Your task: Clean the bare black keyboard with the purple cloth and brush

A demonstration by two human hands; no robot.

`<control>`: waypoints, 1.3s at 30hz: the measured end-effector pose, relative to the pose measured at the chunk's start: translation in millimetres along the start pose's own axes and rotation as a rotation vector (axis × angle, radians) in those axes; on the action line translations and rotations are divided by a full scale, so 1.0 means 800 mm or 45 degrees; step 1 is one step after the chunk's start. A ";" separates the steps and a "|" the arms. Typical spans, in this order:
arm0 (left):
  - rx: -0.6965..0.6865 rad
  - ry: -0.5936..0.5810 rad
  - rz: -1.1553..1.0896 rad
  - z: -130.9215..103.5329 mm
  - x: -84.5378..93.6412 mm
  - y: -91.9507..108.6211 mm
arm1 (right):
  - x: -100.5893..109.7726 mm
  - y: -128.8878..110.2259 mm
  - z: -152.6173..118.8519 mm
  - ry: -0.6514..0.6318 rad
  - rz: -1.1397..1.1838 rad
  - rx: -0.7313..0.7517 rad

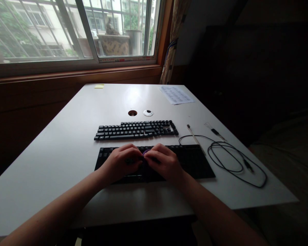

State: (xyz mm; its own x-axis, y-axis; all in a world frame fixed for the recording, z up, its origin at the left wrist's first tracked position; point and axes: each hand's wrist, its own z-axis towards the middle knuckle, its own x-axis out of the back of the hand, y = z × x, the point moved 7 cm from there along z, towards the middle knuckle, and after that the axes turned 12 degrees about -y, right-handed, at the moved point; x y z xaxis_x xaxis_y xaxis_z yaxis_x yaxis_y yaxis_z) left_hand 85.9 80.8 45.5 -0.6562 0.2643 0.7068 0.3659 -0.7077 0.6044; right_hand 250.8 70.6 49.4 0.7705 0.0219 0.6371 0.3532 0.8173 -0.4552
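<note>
My left hand (pixel 123 159) and my right hand (pixel 164 160) meet over the black keyboard (pixel 195 164), which lies near the desk's front edge. Their fingertips pinch a small purple object (pixel 145 152) between them; its kind is mostly hidden by the fingers. Some keycaps stand along the keyboard's upper left, while its right part looks dark and flat. Behind it, loose black keycaps (pixel 125 132) lie set out in rows in the shape of a keyboard layout.
A black cable (pixel 222 167) lies coiled on the right of the white desk (pixel 53 150). Near it are a thin dark-tipped brush (pixel 193 135) and a small black-handled wire tool (pixel 215 132). Farther back are a round hole, a disc-shaped cover (pixel 148 113), printed papers (pixel 176 94) and yellow notes (pixel 99 86).
</note>
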 end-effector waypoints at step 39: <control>0.387 -0.009 -0.987 0.000 -0.010 -0.031 | 0.018 -0.015 -0.005 0.147 0.010 0.085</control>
State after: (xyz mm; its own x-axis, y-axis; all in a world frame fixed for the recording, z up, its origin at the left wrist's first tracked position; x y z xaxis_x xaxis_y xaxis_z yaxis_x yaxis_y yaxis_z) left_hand 81.9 96.0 24.6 -0.7915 0.6091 0.0513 -0.0251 -0.1162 0.9929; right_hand 259.5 58.7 61.6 0.8303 -0.0350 0.5562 0.3139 0.8540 -0.4148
